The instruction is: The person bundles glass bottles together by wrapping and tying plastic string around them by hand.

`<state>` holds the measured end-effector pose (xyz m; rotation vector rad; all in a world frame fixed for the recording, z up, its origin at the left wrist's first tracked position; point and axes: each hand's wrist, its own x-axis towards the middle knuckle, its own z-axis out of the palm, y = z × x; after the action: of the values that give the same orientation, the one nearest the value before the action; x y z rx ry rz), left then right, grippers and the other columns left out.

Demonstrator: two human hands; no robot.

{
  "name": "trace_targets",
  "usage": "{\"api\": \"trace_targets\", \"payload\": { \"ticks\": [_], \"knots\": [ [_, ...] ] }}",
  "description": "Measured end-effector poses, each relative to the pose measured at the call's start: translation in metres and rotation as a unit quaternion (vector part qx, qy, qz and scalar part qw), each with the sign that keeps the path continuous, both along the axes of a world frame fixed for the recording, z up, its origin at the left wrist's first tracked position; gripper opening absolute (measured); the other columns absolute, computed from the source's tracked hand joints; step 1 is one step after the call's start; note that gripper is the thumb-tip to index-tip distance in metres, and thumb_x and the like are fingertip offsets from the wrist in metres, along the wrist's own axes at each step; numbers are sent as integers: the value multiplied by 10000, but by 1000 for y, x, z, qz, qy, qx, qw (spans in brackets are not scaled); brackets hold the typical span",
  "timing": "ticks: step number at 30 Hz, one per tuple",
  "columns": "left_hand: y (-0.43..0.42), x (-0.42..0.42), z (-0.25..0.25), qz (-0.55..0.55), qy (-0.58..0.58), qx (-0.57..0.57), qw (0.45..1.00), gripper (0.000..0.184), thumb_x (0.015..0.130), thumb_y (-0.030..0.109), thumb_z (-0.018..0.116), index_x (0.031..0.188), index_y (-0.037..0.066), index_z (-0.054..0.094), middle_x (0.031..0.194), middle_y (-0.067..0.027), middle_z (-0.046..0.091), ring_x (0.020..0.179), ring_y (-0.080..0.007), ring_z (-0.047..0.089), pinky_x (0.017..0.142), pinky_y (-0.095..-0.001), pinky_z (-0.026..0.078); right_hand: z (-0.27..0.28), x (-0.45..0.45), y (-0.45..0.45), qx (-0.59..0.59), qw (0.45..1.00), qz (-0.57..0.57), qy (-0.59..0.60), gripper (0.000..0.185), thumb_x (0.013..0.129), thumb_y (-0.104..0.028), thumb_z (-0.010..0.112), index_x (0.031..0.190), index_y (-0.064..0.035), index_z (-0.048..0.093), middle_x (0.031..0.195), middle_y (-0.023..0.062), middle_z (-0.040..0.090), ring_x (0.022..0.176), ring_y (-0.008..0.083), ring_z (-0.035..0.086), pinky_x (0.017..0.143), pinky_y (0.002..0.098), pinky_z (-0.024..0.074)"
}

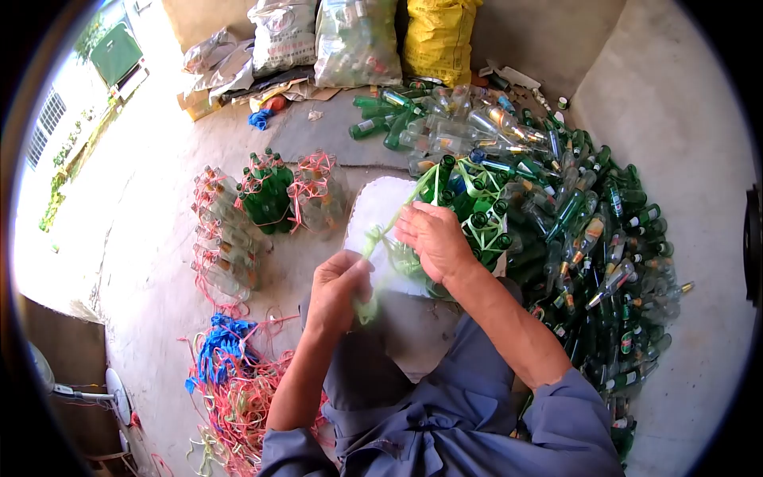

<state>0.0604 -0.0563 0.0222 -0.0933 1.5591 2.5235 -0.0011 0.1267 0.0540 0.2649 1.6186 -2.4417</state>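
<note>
My left hand (340, 288) is closed, thumb over fingers, around a light green plastic strap (404, 205), whose loose end is blurred below it. The strap runs up from there to a group of green glass bottles (479, 219) standing upright, with green strap wound around their necks. My right hand (435, 238) is beside the strap and in front of the bottles, its fingers stretched out and the palm turned left. Whether its fingertips touch the strap cannot be made out. A white board (367, 203) lies beneath the bottles, partly hidden by my hands.
Bottle bundles tied with pink strap (269, 191) stand at the left. A tangle of pink and blue straps (242, 389) lies near my left forearm. Loose bottles (592, 238) are heaped along the right. Filled sacks (358, 44) and a yellow sack (439, 40) lean at the back.
</note>
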Motion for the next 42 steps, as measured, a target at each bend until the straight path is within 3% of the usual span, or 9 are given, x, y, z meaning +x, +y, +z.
{"api": "trace_targets", "payload": {
  "ticks": [5,6,10,18,22,25,36,40,42],
  "knots": [
    [6,5,6,16,-11,-4,1000,196,946,153,636,798,33,589,578,38,414,463,-53,296,431,-238,218,-9,-41,-10,-218,966,-101,-90,174,1010,-86,531,1067,76,560,978,145,647,836,246,653,783,383,567],
    [9,6,5,20,-15,2,1000,217,944,154,633,767,41,579,570,39,416,459,-54,297,429,-241,217,0,-43,-14,-234,956,-130,-119,177,1019,-127,519,1009,43,569,805,59,599,656,155,573,597,286,513],
    [28,15,-1,38,-22,-13,999,315,937,146,618,643,73,532,536,37,426,446,-55,303,427,-250,217,-12,-58,-12,-193,965,-109,-140,228,997,-212,545,916,-2,578,620,-59,422,466,44,344,418,201,250],
    [53,28,-13,56,127,-178,974,416,938,85,628,572,65,431,573,99,390,543,-8,297,468,-252,226,-11,-72,-29,-13,967,-225,-121,173,860,-120,586,746,10,588,627,2,512,365,76,298,325,237,206],
    [53,38,-3,34,142,-243,959,307,874,128,663,655,-43,532,547,-165,468,467,-171,410,486,-370,384,-8,-72,-30,16,971,-213,-104,173,848,-96,576,723,24,574,658,70,556,357,91,327,310,256,215],
    [47,43,1,60,206,-267,940,406,910,71,640,577,15,415,528,48,368,526,-28,314,455,-283,261,-13,-73,-35,25,971,-208,-115,166,844,-84,565,717,22,570,642,74,548,349,99,324,314,268,219],
    [35,49,8,42,295,-386,873,331,853,37,673,629,0,431,636,-84,482,574,-153,443,535,-319,373,-44,-78,-33,103,973,-195,-73,171,817,-118,558,717,9,612,543,59,515,339,149,366,325,323,240],
    [40,23,19,127,353,-253,892,277,925,140,684,733,-2,543,1080,-117,571,968,-213,529,903,-352,418,-41,-75,-37,90,972,-202,-73,182,829,-115,564,714,23,597,510,29,455,343,111,341,329,279,221],
    [44,23,28,87,259,-142,951,331,982,175,616,711,9,521,874,-71,564,844,-167,535,851,-328,428,-40,-74,-36,82,973,-195,-92,189,829,-117,559,705,20,599,515,29,464,344,113,343,330,282,225]
  ]
}}
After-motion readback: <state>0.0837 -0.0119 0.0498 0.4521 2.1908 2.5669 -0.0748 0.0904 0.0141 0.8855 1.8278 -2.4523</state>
